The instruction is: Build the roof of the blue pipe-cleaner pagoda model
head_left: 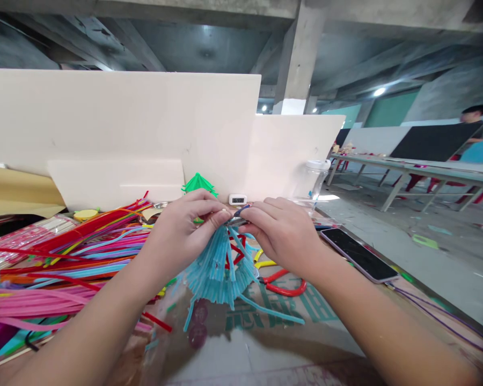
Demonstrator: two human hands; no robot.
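In the head view a light-blue layered cone of pipe cleaners (213, 273) hangs below my hands, with loose strands at its lower edge and red zigzag pieces (236, 251) showing at its right side. My left hand (193, 222) is closed, its thumb and forefinger pinching the cone's top. Facing it, my right hand (279, 225) is closed at the same spot. A small dark-blue piece (242, 210) shows at its fingertips; what it belongs to is hidden. Red-handled pliers (285, 284) and a yellow-handled tool (261, 261) lie just behind the cone.
Many coloured pipe cleaners (92, 252) spread over the left side. A green cone-shaped piece (200, 184), a small white digital clock (237, 200) and a clear bottle (312, 179) stand before white boards (145, 118). A phone (358, 254) lies right. Another person (475, 126) is far off.
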